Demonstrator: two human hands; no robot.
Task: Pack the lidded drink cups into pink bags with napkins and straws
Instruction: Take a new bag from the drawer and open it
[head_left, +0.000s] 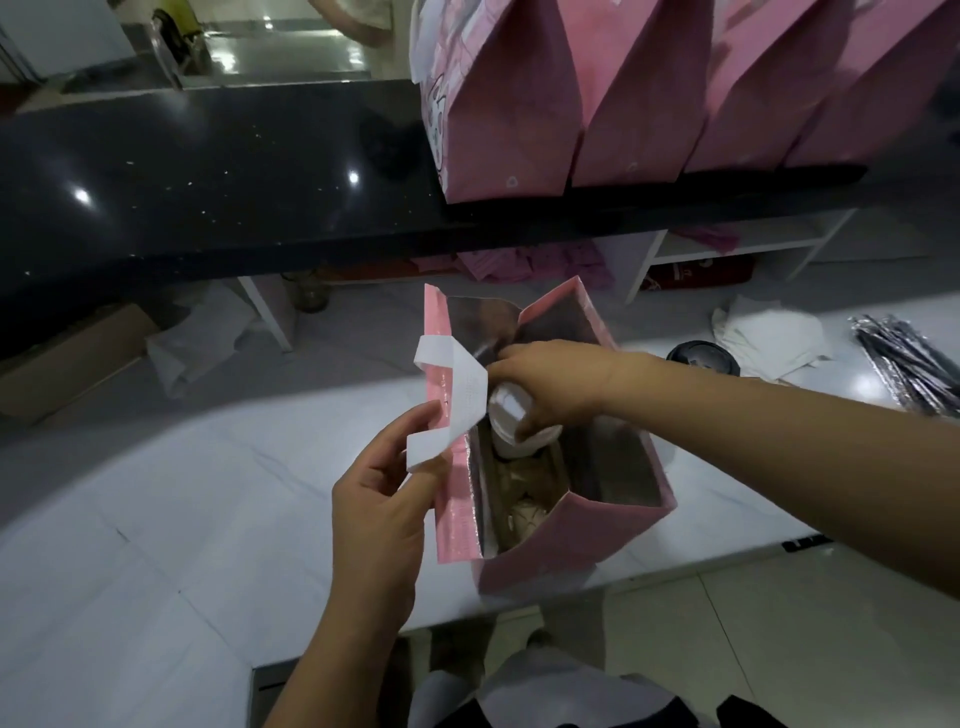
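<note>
A person's right hand (550, 382) gripped a lidded cup (506, 410) from above, fingers curled round its lid, holding it in the mouth of an open pink bag (524, 561) standing on a white counter (156, 519). The left hand (379, 514) pinched the bag's left rim at its white handle (462, 395), apparently to keep the mouth spread for the cup. Right of the bag lay another cup (701, 356), napkins (769, 338) and straws (904, 364), likely staged for packing. More bags (571, 104) stood beyond the bag.

Drink-shop counter: pink bags (613, 98) lined up.
</note>
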